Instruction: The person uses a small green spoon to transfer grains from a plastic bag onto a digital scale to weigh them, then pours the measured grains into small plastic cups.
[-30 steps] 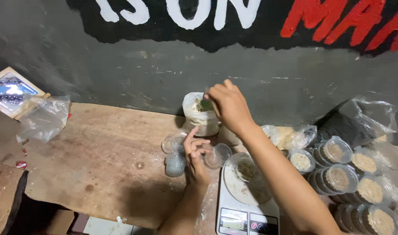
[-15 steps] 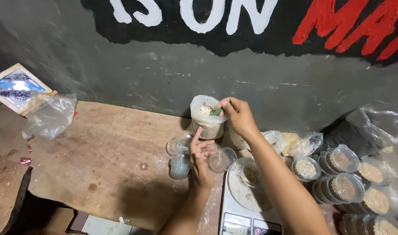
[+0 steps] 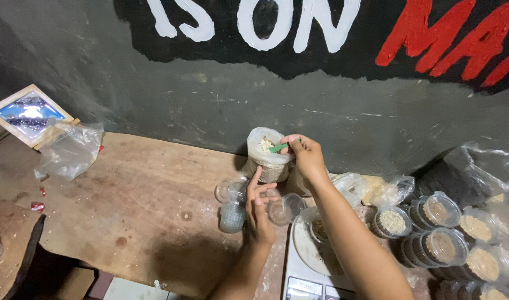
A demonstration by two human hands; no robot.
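**Right hand holds green scoop at mouth of open bag; left hand open beside clear cups**

At centre frame, the right hand is closed around a small green scoop, its tip at the mouth of an open plastic bag of pale grain. The bag stands upright against the dark wall, on the wooden table.

Just below it, the left hand has its fingers spread and holds nothing; the fingertips lie near a clear plastic cup and a clear lid.

At lower centre, a white digital scale carries a dish, partly hidden by the right forearm. At lower right, filled lidded cups are stacked together. At upper left, a crumpled clear bag lies beside a framed picture.
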